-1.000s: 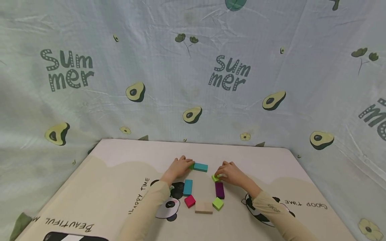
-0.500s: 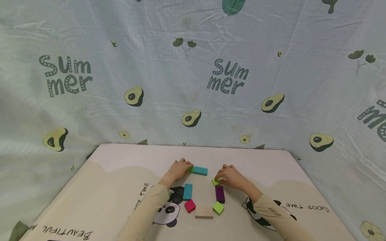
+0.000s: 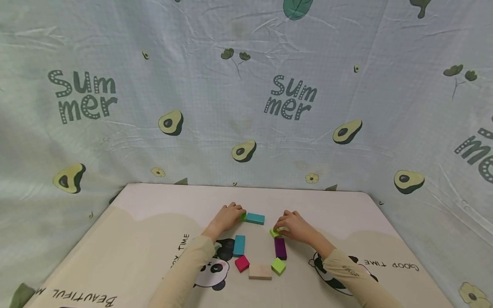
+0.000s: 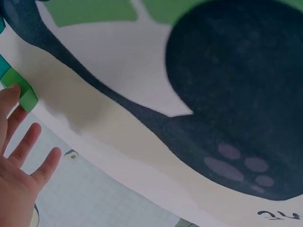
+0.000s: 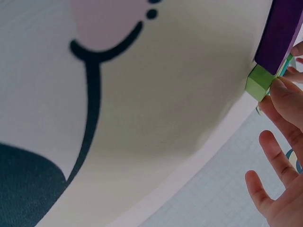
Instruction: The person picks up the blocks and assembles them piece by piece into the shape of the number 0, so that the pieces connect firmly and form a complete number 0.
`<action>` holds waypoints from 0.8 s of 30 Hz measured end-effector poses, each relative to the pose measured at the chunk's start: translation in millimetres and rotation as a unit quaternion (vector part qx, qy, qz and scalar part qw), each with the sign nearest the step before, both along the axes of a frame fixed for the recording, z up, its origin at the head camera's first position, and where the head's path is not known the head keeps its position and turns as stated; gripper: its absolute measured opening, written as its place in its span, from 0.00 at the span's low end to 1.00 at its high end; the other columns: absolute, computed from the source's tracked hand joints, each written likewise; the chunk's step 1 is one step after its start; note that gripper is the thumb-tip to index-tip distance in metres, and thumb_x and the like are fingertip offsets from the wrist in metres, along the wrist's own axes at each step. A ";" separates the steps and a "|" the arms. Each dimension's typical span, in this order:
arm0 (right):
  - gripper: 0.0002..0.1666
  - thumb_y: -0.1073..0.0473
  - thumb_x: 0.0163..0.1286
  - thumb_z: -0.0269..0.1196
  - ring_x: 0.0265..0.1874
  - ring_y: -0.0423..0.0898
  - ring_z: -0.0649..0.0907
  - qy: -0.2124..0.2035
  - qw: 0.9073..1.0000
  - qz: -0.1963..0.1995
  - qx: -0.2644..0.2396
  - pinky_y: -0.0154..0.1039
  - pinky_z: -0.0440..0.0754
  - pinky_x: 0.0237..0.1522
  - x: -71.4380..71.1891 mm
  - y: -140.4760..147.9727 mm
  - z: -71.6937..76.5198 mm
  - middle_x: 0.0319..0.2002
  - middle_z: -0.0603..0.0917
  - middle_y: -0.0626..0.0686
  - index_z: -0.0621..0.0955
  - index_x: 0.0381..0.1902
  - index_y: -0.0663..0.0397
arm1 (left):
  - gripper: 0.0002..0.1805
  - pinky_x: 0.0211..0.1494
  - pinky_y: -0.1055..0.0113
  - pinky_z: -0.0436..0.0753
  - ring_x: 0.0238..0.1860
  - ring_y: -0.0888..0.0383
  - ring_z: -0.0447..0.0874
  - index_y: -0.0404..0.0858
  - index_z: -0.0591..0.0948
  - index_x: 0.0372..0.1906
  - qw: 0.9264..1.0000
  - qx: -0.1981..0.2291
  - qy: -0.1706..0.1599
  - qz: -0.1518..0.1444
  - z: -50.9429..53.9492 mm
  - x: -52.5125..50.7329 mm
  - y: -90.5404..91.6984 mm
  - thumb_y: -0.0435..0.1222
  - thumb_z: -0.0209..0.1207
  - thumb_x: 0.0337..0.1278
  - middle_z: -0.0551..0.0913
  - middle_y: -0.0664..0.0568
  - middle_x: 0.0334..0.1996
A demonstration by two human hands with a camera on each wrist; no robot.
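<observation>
My left hand (image 3: 226,217) pinches a green block (image 4: 27,97) between thumb and index finger; its other fingers are spread. That block meets the left end of a flat turquoise block (image 3: 255,218). Over on the right, my right hand (image 3: 295,225) pinches a lime green block (image 5: 259,82) with thumb and index finger. The lime block sits against the far end of a dark purple block (image 3: 280,249). In the head view both pinched blocks are partly hidden by fingers.
Nearer on the panda-printed table (image 3: 146,244) lie another turquoise block (image 3: 239,246), a red block (image 3: 242,263), a plain wooden block (image 3: 260,271) and a second lime block (image 3: 279,266), forming a rough ring. A printed curtain (image 3: 200,85) hangs behind the table's far edge.
The head view has tilted slightly upward, so the table sits lower in it. Both hands keep the same blocks pinched in about the same places.
</observation>
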State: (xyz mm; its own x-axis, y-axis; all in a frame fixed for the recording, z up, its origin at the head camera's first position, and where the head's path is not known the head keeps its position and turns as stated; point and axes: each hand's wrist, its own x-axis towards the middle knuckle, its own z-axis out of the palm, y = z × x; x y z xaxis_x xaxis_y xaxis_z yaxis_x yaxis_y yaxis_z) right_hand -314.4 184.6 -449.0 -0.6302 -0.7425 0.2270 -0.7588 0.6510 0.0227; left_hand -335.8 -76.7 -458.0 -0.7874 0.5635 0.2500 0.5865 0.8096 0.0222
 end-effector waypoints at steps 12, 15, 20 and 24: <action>0.07 0.56 0.53 0.65 0.32 0.37 0.70 -0.020 1.000 -0.009 0.003 0.37 0.64 0.35 1.5 -0.8 -2.3 0.34 0.84 0.40 0.84 0.32 0.39 | 0.13 0.40 0.54 0.75 0.44 0.52 0.74 0.39 0.79 0.44 1.000 0.018 0.009 -0.022 1.8 8.2 -9.5 0.35 0.57 0.52 0.80 0.49 0.41; 0.07 0.56 0.53 0.65 0.32 0.37 0.70 -0.022 1.000 -0.011 0.003 0.37 0.64 0.35 1.8 -0.6 -1.2 0.34 0.84 0.40 0.84 0.32 0.39 | 0.13 0.40 0.55 0.75 0.43 0.52 0.74 0.40 0.79 0.44 0.999 0.015 0.016 -0.027 2.8 10.2 -11.9 0.35 0.58 0.51 0.80 0.50 0.40; 0.07 0.56 0.54 0.65 0.32 0.37 0.70 -0.024 1.000 -0.014 0.002 0.37 0.63 0.35 0.1 0.0 -0.8 0.34 0.84 0.40 0.84 0.32 0.39 | 0.13 0.38 0.58 0.75 0.42 0.54 0.74 0.42 0.79 0.44 0.998 -0.008 0.041 -0.038 8.0 14.1 -15.9 0.37 0.59 0.50 0.80 0.52 0.38; 0.07 0.56 0.53 0.65 0.33 0.37 0.70 -0.027 1.000 -0.015 -0.001 0.37 0.63 0.36 -0.7 0.1 -1.2 0.34 0.84 0.40 0.84 0.32 0.39 | 0.13 0.38 0.60 0.74 0.41 0.55 0.74 0.42 0.80 0.43 0.998 -0.004 0.042 -0.049 10.9 16.1 -17.3 0.37 0.60 0.49 0.81 0.53 0.37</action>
State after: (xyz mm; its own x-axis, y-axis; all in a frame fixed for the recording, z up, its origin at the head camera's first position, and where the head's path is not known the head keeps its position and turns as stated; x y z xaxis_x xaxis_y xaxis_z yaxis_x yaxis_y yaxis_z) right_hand -315.2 184.7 -450.2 -0.6642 -0.7220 0.1937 -0.7384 0.6740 -0.0196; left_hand -319.7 -94.0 -447.1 -0.7052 0.6389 0.3073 0.6622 0.7485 -0.0364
